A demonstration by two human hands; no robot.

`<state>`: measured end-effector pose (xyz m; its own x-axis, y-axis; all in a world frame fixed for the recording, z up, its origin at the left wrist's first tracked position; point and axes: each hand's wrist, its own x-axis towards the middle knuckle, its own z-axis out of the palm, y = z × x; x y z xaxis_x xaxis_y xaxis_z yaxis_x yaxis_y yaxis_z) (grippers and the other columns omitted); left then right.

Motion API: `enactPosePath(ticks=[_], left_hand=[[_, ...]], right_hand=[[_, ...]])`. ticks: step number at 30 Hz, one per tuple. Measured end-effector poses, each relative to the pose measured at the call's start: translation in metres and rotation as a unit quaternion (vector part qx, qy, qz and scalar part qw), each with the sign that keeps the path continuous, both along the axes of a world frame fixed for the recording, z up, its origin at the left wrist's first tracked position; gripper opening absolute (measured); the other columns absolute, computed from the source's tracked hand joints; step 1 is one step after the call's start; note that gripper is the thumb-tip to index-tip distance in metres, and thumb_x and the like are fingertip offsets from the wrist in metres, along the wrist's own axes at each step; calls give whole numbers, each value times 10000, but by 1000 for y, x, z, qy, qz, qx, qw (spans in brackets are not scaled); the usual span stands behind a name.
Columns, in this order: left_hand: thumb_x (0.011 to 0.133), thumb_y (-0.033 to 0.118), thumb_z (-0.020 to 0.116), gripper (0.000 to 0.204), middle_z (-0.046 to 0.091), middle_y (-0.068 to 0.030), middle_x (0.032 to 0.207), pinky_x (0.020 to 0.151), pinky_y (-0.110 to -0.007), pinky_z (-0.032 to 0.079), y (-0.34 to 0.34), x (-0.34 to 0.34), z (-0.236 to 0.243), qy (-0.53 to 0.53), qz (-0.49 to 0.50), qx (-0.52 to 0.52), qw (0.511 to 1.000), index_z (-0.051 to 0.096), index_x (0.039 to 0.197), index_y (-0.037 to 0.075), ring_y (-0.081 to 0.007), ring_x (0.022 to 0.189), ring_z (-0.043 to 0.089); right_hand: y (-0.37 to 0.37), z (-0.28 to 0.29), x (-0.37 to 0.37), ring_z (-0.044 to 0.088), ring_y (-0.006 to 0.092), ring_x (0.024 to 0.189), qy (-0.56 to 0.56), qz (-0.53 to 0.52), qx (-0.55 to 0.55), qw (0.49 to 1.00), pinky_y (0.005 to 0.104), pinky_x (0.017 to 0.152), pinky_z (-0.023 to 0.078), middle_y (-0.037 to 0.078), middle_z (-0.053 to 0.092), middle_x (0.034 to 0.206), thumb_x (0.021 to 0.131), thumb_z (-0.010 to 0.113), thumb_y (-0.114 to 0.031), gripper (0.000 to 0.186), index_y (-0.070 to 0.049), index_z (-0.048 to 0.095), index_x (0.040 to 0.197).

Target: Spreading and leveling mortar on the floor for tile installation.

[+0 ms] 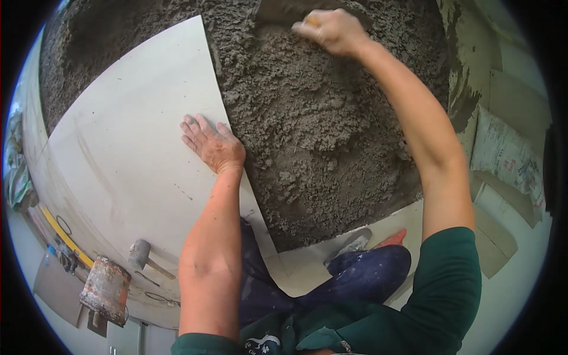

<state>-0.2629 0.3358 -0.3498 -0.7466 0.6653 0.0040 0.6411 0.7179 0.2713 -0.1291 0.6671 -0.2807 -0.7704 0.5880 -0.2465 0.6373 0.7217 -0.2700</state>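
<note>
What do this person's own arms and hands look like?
The left hand and right hand are ungloved, with chalky residue on the fingers. Dark green short sleeves end above the elbows, leaving the forearms bare; neither wrist shows a watch.

From my remote seat I see a dark green short-sleeved cloth shirt [447,290] with a white printed chest emblem [270,341], dark navy cloth trousers [376,269] speckled pale, bare left hand [218,147], bare right hand [338,32].

- Mallet [139,254], grey head, lay near a crusted, spattered bucket [106,289].
- Yellow bar [64,235] lay just beyond the bucket, angled.
- Crumpled greenish plastic [19,177] sat far left.
- Pale printed sack [506,155] lay far right.
</note>
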Motion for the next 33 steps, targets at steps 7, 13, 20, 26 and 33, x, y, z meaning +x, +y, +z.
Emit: enactPosePath(ticks=[7,13,20,26,33], left_hand=[[927,225,509,598,259,-239,1552,1207,-512,76,-5,-1,-3,-7,17,-16,1000,347,1429,-56,-388,1479,146],[934,224,492,572,269,-235,1554,1209,-501,65,-2,-8,6,-15,11,0,1000,363,1421,-46,-380,1481,146],[940,222,488,580,232,-230,1570,1209,-506,57,-7,-12,5,-38,18,7,999,338,1441,-29,-387,1483,125],[935,217,503,594,217,-233,1574,1207,-512,56,1,4,5,-73,6,18,997,332,1443,-39,-389,1486,111],[926,220,529,614,215,-240,1570,1206,-522,54,-10,-13,5,-84,13,-6,996,330,1443,-44,-396,1485,107]], right_hand=[[17,-18,-32,674,353,878,170,-90,118,974,482,755,507,180,696,897,914,494,-606,555,-76,658,907],[-55,-13,28,645,342,610,17,120,13,993,458,570,520,142,637,657,891,611,-537,453,-100,589,776],[-171,40,13,657,393,717,-58,-4,-225,973,478,663,513,194,649,710,880,601,-549,484,-73,628,794],[-36,-26,-67,658,350,829,131,-182,-189,956,433,749,505,199,695,881,926,485,-592,608,-25,685,834],[-38,-25,-135,585,193,694,142,-164,-63,974,377,662,483,76,666,776,927,534,-619,634,-3,641,823]])
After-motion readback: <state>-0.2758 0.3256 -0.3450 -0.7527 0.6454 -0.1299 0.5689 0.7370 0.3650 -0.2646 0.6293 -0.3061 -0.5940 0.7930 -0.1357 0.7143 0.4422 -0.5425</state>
